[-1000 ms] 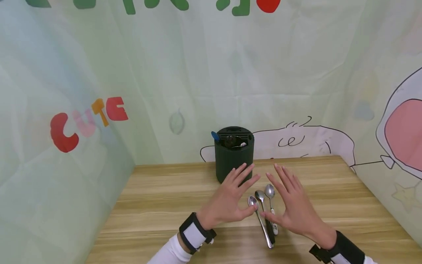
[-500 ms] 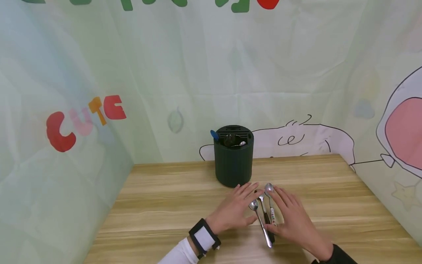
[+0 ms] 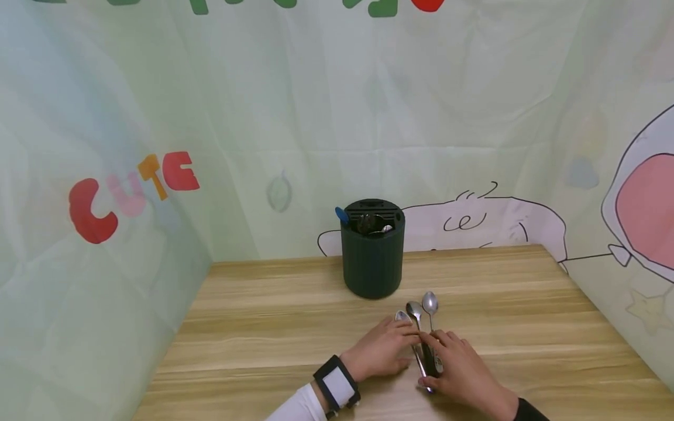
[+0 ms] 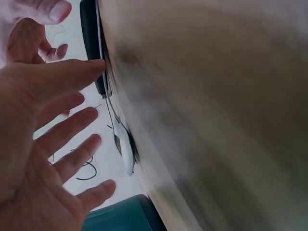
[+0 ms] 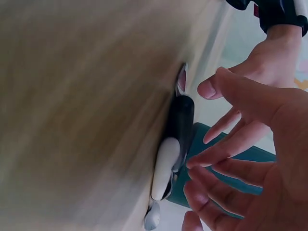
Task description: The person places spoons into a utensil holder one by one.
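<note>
Three spoons lie side by side on the table below my hands: a left metal spoon (image 3: 402,316), a middle spoon (image 3: 414,308) with a black handle (image 5: 180,115), and a right spoon (image 3: 430,302) with a white handle (image 5: 166,163). My left hand (image 3: 379,352) hovers at the left of the group, fingers loosely extended; its thumb overlaps a spoon handle in the left wrist view, contact unclear. On the other side, my right hand (image 3: 466,371) arches over the handles, fingers relaxed and slightly bent, nothing gripped. The fingertips of both hands nearly meet above the handles, partly hiding them.
Behind the spoons stands a dark green cylindrical utensil holder (image 3: 372,263) with several utensils in it, one a blue-tipped piece (image 3: 341,214). The wooden table (image 3: 274,316) ends against a printed cloth backdrop (image 3: 295,117).
Both hands have come down and nearer the body from spread poses, closing in on the spoon handles from both sides. The spoons and the utensil holder have stayed put.
</note>
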Demonstrator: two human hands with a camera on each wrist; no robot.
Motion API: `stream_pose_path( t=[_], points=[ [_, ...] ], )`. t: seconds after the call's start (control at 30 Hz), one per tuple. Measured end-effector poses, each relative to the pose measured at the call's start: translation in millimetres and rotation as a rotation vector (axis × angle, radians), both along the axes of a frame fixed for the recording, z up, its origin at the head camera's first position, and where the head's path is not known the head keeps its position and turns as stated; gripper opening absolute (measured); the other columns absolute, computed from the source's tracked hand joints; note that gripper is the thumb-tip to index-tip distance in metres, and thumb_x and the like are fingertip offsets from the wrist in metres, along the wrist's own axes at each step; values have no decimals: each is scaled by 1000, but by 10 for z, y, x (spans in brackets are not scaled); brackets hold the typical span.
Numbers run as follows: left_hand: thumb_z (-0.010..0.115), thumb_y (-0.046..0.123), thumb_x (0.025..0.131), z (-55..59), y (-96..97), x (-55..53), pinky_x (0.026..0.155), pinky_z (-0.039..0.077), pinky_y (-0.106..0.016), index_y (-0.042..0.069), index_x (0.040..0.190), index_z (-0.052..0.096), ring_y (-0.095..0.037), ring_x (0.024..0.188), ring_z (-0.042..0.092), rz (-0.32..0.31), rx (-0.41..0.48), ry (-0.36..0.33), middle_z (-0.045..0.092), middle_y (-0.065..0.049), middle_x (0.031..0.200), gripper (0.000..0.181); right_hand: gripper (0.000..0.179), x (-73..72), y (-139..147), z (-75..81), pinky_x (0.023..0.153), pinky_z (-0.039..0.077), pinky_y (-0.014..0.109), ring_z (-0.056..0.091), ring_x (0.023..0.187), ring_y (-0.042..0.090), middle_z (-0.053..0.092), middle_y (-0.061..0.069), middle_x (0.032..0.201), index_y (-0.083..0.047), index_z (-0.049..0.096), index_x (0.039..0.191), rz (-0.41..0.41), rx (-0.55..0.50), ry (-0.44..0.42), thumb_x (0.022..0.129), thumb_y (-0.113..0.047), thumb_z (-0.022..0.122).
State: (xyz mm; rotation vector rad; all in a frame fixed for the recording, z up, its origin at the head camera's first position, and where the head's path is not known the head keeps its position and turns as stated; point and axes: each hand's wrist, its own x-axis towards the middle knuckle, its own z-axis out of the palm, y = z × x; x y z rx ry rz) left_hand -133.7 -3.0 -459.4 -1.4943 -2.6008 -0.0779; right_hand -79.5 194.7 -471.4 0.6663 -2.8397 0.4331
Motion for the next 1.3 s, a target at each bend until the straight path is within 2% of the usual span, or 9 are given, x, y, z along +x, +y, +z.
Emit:
stream_pose_path(
  t=[0.1, 0.2, 0.3, 0.43, 0.67, 0.77, 0.9, 1.07, 1.3],
  points=[
    [67, 33, 83, -23, 12, 0, 103, 31, -43, 23, 121, 58, -9, 120, 40, -18, -5, 1, 54, 10, 123, 41, 75, 7, -10, -16, 67, 45, 36, 46, 82, 14, 52, -3, 99, -11, 55, 121, 38, 2, 3, 63, -53, 77],
    [68, 31, 83, -37, 24, 0, 101, 33, -35, 22, 116, 62, -5, 112, 45, -35, 0, 8, 58, 11, 115, 35, 68, 13, -19, -21, 60, 43, 31, 42, 77, 10, 48, -6, 95, -10, 58, 116, 47, -5, 1, 64, -48, 79],
    [68, 29, 83, -41, 30, 8, 97, 35, -26, 22, 109, 65, -2, 104, 48, -50, 5, 19, 60, 12, 107, 28, 61, 21, -29, -24, 60, 44, 30, 43, 78, 10, 48, -6, 96, -11, 61, 112, 40, -1, -25, 64, -45, 79],
    [68, 27, 82, -29, 35, 25, 94, 35, -23, 23, 103, 67, -1, 100, 50, -46, 1, 19, 61, 13, 102, 21, 56, 20, -34, -41, 66, 48, 32, 46, 85, 11, 50, -5, 100, -11, 62, 110, 40, 1, -58, 65, -39, 80],
    [69, 21, 81, -19, 24, 26, 89, 37, -23, 27, 91, 69, -2, 87, 49, -34, -18, 26, 56, 15, 85, 12, 47, 30, -30, -71, 67, 49, 33, 48, 87, 13, 51, -5, 99, -11, 64, 103, 81, -23, 11, 63, -27, 82],
    [69, 21, 81, -13, 16, 31, 88, 39, -24, 28, 88, 69, -1, 82, 49, -31, -20, 8, 55, 16, 80, 10, 41, 33, -37, -71, 65, 49, 31, 48, 85, 11, 51, -6, 97, -12, 65, 100, 88, -34, 30, 66, -27, 80],
    [69, 21, 81, -10, 4, 44, 83, 42, -24, 27, 86, 69, 1, 76, 48, -24, -19, -18, 54, 16, 77, 8, 27, 39, -58, -75, 67, 50, 31, 49, 85, 9, 53, -8, 96, -14, 66, 96, 88, -63, 59, 73, -26, 75],
    [69, 18, 80, -23, -7, 47, 62, 40, -14, 25, 83, 67, 3, 70, 46, -28, 29, -53, 53, 16, 75, 8, 22, 47, -87, -73, 69, 51, 34, 54, 85, 10, 57, -6, 94, -16, 67, 92, 97, -107, 94, 72, -20, 75],
    [67, 14, 82, -19, -38, 61, 65, 39, -11, 23, 89, 68, 6, 73, 45, -38, 106, -106, 55, 16, 80, 11, 18, 61, -93, -55, 57, 48, 28, 50, 68, 3, 54, -12, 77, -17, 67, 83, 139, -169, 59, 70, -9, 75]
  ],
)
